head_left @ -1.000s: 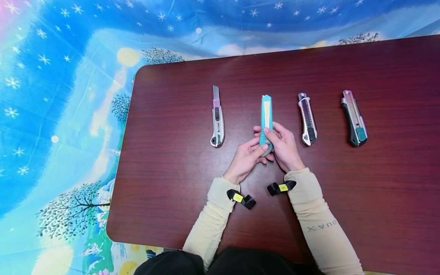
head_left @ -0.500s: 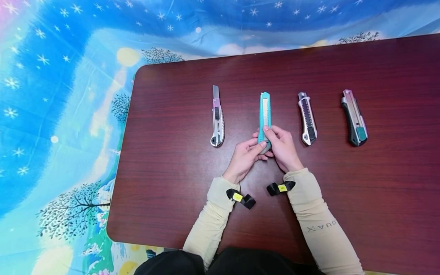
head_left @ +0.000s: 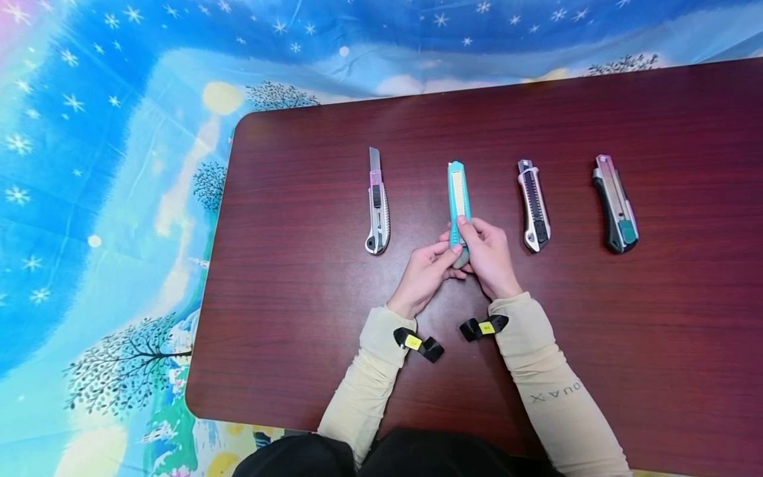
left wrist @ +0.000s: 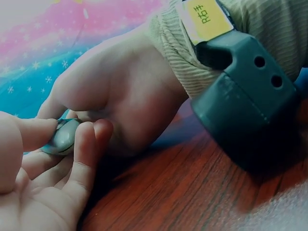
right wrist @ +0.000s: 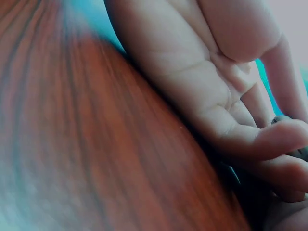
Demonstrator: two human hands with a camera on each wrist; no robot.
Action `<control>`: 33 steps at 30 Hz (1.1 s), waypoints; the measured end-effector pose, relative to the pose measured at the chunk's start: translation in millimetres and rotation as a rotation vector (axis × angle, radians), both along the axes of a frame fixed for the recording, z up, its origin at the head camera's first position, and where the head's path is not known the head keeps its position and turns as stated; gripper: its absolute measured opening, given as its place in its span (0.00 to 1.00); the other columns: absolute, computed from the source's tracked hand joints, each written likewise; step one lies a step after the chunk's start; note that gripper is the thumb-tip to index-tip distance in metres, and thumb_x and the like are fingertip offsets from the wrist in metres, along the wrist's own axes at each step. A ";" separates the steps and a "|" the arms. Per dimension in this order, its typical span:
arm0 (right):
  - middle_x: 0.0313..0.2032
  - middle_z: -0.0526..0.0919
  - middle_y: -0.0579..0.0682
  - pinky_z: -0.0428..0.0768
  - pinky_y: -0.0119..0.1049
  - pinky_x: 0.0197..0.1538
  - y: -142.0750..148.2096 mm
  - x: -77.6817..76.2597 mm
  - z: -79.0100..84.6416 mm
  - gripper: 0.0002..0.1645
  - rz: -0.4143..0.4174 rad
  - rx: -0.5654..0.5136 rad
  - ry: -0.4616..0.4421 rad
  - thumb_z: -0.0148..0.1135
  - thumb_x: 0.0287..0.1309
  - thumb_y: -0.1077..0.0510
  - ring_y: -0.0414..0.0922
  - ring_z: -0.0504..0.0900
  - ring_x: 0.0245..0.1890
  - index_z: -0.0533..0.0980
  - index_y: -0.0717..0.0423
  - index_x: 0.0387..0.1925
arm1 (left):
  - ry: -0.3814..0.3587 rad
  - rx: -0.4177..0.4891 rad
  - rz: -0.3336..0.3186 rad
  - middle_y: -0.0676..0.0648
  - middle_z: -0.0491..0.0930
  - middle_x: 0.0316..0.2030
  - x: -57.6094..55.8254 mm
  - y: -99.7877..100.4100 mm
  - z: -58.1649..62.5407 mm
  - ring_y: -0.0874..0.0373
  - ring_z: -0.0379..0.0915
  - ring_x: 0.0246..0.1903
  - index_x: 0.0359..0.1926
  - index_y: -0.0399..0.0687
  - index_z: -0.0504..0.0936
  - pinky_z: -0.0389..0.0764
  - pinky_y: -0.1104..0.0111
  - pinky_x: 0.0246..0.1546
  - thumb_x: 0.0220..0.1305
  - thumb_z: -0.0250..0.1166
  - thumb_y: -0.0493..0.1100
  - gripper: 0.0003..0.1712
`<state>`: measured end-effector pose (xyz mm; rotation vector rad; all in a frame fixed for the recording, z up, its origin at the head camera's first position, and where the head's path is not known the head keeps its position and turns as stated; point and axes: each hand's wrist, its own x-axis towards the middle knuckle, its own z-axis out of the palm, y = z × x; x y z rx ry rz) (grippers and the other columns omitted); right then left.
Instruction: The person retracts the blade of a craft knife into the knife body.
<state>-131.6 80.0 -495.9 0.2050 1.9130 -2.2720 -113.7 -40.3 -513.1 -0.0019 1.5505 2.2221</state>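
Both hands hold a teal utility knife above the table, its tip pointing away from me. My left hand pinches the grey butt end between thumb and fingers. Higher on the handle, my right hand grips it with the thumb on its upper face. No extended blade can be made out on this knife. In the left wrist view the rounded grey end shows between the fingertips. The right wrist view shows mostly the right palm, with the knife largely hidden behind the fingers.
A silver utility knife with its blade out lies to the left. On the right lie a silver-and-black utility knife and a black-and-green one. The dark red table meets a blue printed cloth at the back.
The teal knife has shifted slightly left and tilted a little, its tip leaning further left. The right hand has moved slightly left with it, while the other knives lie unmoved.
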 end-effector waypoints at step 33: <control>0.30 0.85 0.47 0.76 0.25 0.18 0.3 4.3 1.5 0.22 0.070 -0.013 0.134 0.50 0.62 0.56 0.34 0.80 0.23 0.70 0.74 0.45 | -0.047 0.002 0.101 0.41 0.79 0.27 3.0 1.4 3.2 0.56 0.78 0.24 0.46 0.29 0.77 0.83 0.67 0.24 0.65 0.53 0.44 0.20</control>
